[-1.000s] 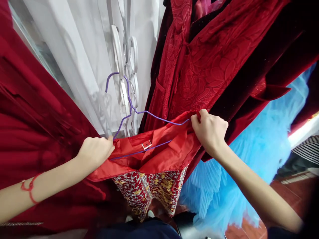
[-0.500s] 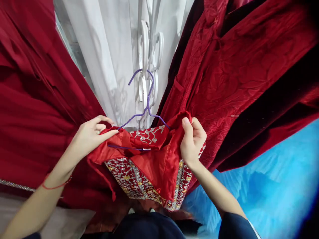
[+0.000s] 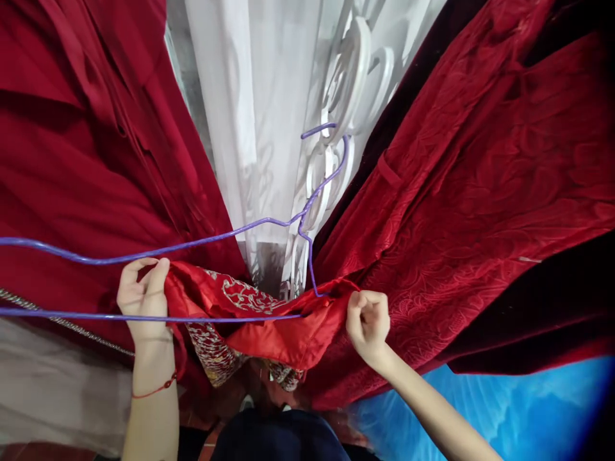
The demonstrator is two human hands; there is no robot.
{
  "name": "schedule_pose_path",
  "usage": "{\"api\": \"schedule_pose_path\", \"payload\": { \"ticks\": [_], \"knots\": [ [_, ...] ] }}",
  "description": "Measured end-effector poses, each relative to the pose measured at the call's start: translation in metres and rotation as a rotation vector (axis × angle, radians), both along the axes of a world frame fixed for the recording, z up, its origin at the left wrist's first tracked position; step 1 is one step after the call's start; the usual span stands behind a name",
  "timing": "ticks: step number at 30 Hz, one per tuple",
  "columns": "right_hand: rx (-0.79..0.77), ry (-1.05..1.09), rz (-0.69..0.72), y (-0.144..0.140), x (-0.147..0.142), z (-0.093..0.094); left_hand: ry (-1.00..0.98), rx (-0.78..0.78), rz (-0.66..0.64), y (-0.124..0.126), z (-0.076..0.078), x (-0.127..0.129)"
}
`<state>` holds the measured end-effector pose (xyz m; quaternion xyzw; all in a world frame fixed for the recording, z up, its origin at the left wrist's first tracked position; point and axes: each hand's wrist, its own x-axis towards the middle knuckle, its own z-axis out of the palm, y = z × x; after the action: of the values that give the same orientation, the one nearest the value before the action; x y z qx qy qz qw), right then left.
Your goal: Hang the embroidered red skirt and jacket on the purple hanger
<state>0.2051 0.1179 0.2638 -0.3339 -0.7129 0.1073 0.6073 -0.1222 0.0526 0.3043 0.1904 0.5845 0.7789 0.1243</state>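
Note:
A red satin-lined garment (image 3: 283, 339) with silver and gold embroidery is stretched between my two hands. My left hand (image 3: 143, 291) pinches its left top edge, and my right hand (image 3: 369, 323) is closed on the right top edge. A purple wire hanger (image 3: 182, 246) hangs by its hook from a white ring. Its right shoulder is still inside the garment near my right hand. The long left side sticks out past my left hand, beyond the left edge of the view, with the lower bar crossing in front of my left wrist.
White rings (image 3: 353, 77) hang in a chain before white curtains (image 3: 273, 96). Dark red cloth (image 3: 96, 160) drapes on the left, with red patterned fabric (image 3: 456, 211) on the right. Blue fabric (image 3: 504, 410) lies at lower right, a pale cloth (image 3: 57, 378) at lower left.
The left side of the hanger has come out of the garment and swung left. My left hand has moved left and down with its edge; my right hand has lowered with the cloth.

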Motion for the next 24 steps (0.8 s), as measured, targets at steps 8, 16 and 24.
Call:
{"api": "schedule_pose_path", "payload": {
  "ticks": [8,16,24],
  "knots": [
    [-0.457,0.096,0.187,-0.005,0.003,0.034,0.032,-0.036,0.016,-0.024,0.021,-0.023],
    [-0.809,-0.068,0.502,-0.016,-0.008,0.058,0.074,-0.078,-0.034,-0.036,0.014,-0.018],
    [-0.81,0.007,0.556,-0.008,-0.046,0.065,0.14,-0.14,-0.22,-0.054,0.038,0.016]
  ]
}}
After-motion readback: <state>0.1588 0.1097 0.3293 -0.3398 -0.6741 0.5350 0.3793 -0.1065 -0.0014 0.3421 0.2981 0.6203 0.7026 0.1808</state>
